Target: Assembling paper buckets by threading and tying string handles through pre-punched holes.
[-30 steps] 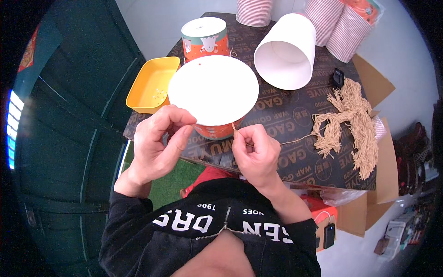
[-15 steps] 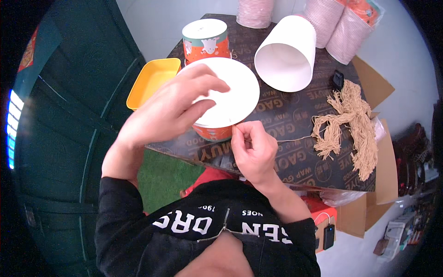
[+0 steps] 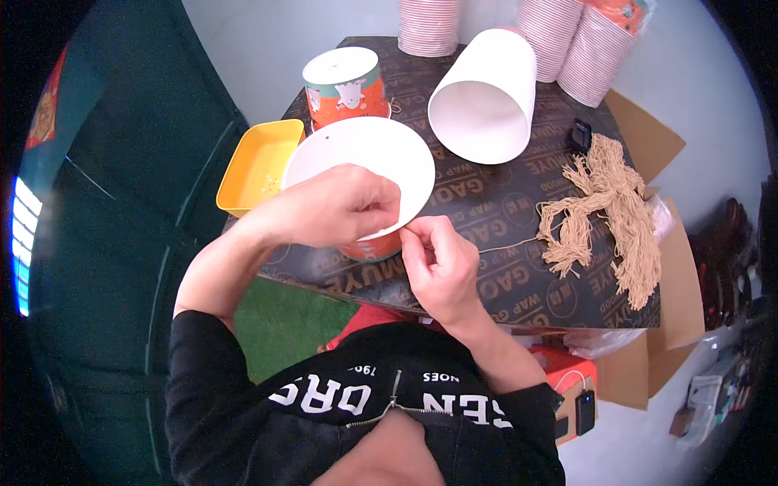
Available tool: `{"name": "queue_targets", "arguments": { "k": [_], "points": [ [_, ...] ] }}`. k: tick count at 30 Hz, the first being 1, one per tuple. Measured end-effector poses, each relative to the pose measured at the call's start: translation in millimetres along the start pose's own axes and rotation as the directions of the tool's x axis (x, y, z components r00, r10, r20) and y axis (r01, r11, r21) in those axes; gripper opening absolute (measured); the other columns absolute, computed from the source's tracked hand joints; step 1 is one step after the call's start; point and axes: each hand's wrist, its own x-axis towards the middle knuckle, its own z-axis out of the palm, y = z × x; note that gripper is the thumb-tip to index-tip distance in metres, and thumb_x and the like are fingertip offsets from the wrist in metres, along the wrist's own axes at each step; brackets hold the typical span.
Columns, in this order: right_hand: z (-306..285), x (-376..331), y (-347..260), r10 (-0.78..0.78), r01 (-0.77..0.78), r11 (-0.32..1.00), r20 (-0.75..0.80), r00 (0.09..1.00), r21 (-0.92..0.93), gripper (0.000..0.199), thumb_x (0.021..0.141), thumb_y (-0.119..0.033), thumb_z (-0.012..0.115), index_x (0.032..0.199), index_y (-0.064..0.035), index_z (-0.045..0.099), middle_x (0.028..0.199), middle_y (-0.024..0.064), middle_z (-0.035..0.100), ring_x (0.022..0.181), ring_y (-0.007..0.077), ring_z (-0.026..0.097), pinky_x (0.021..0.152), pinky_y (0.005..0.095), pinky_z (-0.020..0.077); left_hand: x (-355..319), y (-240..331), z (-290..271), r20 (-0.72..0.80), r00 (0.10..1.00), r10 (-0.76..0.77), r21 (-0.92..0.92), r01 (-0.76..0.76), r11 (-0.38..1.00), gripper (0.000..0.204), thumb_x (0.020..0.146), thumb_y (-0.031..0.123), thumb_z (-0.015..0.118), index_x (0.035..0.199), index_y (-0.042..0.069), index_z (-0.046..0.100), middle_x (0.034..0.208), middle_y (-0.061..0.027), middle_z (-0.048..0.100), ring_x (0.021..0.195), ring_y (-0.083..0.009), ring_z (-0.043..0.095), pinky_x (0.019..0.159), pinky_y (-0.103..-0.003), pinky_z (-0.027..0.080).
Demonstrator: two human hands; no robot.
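In front of me a paper bucket [image 3: 348, 150] stands mouth up, white inside and orange outside, with a small red dot or hole in its far left wall. My left hand [image 3: 336, 202] reaches over the near rim, its fingers curled down inside by the right wall; whatever they grip is hidden. Just outside the same rim, my right hand [image 3: 444, 267] pinches a thin tan cord [image 3: 510, 245] between thumb and forefinger. That strand trails right to a loose bundle of tan cords [image 3: 620, 215] on the table.
A yellow tray [image 3: 229, 174] with tiny pale bits sits left of the bucket. Behind stands an upturned printed bucket [image 3: 348, 93]. A large white bucket [image 3: 494, 81] lies on its side. Stacked buckets [image 3: 547, 40] line the dark table's [image 3: 478, 206] back; a small black object [image 3: 580, 136] lies right.
My left hand has dropped from above the bucket to inside its right rim, its fingers closing. The bucket's mouth tilts more into view. My right hand keeps its pinch at the rim.
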Motion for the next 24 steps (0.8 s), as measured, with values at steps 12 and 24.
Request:
{"name": "queue_targets", "arguments": {
  "k": [12,24],
  "points": [
    [-32,-11,-8,0.035,-0.030,0.998,0.104,0.994,-0.051,0.008,0.083,0.001,0.067,0.089,-0.0012,0.062,0.078,0.0148,0.064,0.065,0.0334,0.064,0.059,0.0393,0.0499,16,13,25,-0.265,0.962,-0.066,-0.542,-0.092,0.835,0.012,0.088,0.005,0.061,0.079,-0.002,0.062,0.078,-0.0015,0.067,0.069,-0.0054,0.055,0.060,-0.025,0.044],
    [-77,42,-16,0.196,-0.267,0.854,0.197,0.960,0.447,0.011,0.095,0.005,0.051,0.102,0.0013,0.058,0.084,0.0036,0.062,0.076,0.0066,0.057,0.068,0.0220,0.0462,25,24,20,-0.056,0.980,-0.190,-0.628,0.114,0.770,0.005,0.087,0.001,0.066,0.091,-0.002,0.068,0.075,-0.0010,0.066,0.059,-0.0040,0.053,0.052,-0.021,0.042]
  ]
}}
